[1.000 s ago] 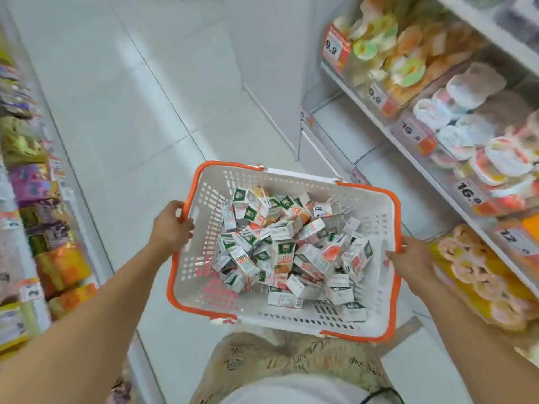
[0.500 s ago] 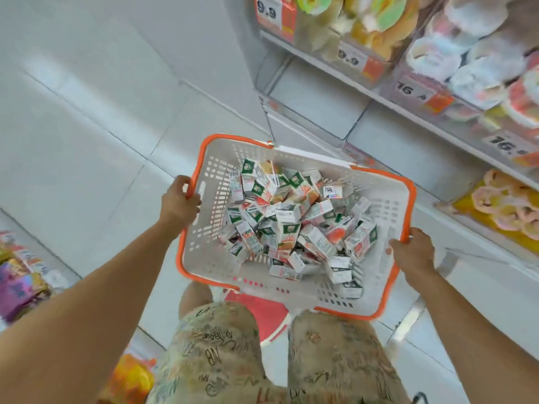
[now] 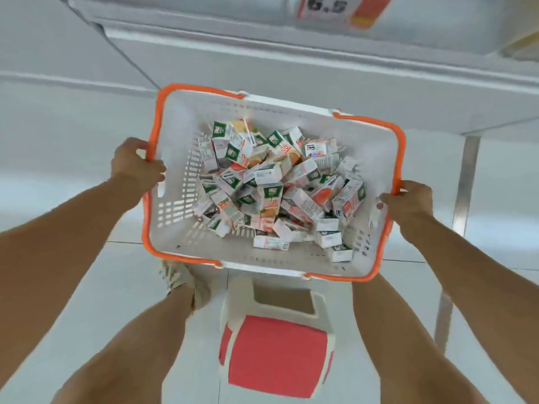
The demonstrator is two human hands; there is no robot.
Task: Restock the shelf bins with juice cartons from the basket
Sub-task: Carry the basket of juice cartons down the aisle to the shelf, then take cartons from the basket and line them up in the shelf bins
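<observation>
I hold a white basket with an orange rim (image 3: 175,228) in the air in front of me. Inside it lies a heap of several small juice cartons (image 3: 271,196), white with green and orange print. My left hand (image 3: 135,166) grips the basket's left rim. My right hand (image 3: 408,201) grips its right rim. Above the basket runs a white bottom shelf (image 3: 291,77), and a clear shelf bin (image 3: 204,10) with a price tag (image 3: 335,7) reading 6.5 shows at the top edge.
A low stool with a red seat and white frame (image 3: 277,354) stands on the tiled floor under the basket. My left foot in a shoe (image 3: 180,281) is beside it. A metal shelf post (image 3: 463,182) stands at the right.
The view has swung down and toward the shelf. The snack shelves have left the view, the bottom shelf and stool have come in. Both hands keep their hold on the basket.
</observation>
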